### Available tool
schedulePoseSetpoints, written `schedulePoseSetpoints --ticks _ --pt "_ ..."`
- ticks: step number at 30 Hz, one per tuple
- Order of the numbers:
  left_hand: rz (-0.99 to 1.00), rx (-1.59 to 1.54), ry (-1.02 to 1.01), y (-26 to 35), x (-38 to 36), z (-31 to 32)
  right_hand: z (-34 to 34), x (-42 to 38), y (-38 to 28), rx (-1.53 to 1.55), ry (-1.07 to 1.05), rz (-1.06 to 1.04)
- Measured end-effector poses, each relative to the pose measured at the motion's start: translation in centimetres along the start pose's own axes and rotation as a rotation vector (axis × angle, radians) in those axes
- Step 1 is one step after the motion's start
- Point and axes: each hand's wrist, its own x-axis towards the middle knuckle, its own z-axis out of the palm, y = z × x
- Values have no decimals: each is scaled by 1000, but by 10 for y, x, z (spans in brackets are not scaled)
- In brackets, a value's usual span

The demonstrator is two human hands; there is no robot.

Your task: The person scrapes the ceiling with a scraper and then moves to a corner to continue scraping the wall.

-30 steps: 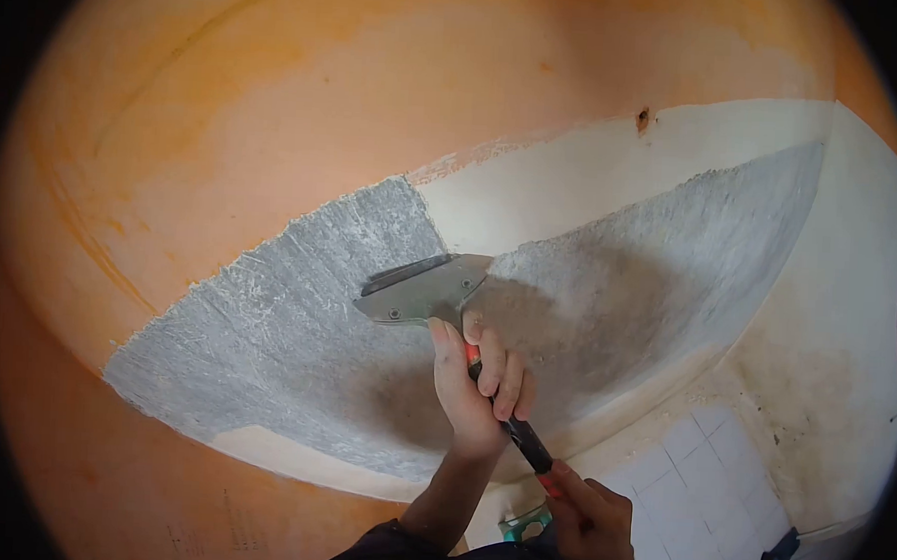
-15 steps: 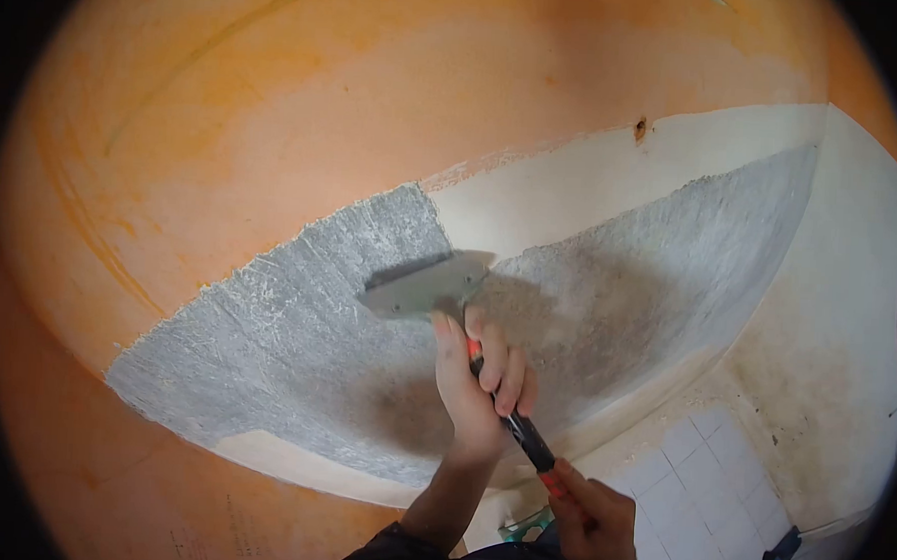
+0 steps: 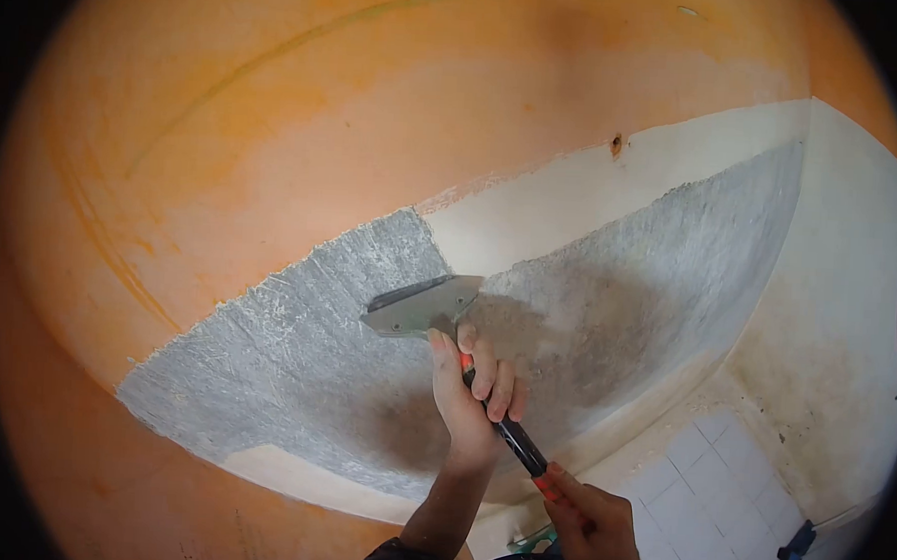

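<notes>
A long-handled wall scraper (image 3: 422,311) with a wide grey-green blade lies against the wall, its upper edge near the corner where bare grey plaster meets the white coating. My left hand (image 3: 477,391) is wrapped round the black and red handle (image 3: 521,445) just below the blade, thumb pointing up toward it. Lower down, my right hand (image 3: 598,527) grips the handle's red end. The bare grey plaster (image 3: 306,324) spreads on both sides of the blade. A white strip (image 3: 531,219) borders it above and to the right.
Orange paint (image 3: 396,108) covers the upper wall, with a small hole (image 3: 618,145) at its border with the white. At right stands a stained whitish side wall (image 3: 838,297). Below are white floor tiles (image 3: 700,481) and a blue and black object (image 3: 793,555).
The view has tilted up a little, so wall and scraper appear lower. Both hands keep their hold, and the blade stays at nearly the same spot on the wall.
</notes>
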Motion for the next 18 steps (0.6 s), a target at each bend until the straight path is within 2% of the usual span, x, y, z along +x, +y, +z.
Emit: schedulePoseSetpoints --ticks 4,6,10,13,15,16,18 --pt "49 47 -7 6 8 16 -2 10 -3 76 29 -19" --pt "-22 54 4 9 10 15 -1 9 -8 222 16 33" --pt "-35 92 16 7 6 8 5 7 -1 198 44 7" --pt "30 14 -12 10 15 24 -3 13 -8 177 -39 -28" --pt "-14 37 6 8 7 14 -1 7 -10 363 -24 131" --pt "-68 65 27 6 4 10 1 4 -7 358 -21 129" --pt "-49 30 8 0 5 8 1 -1 0 255 4 120"
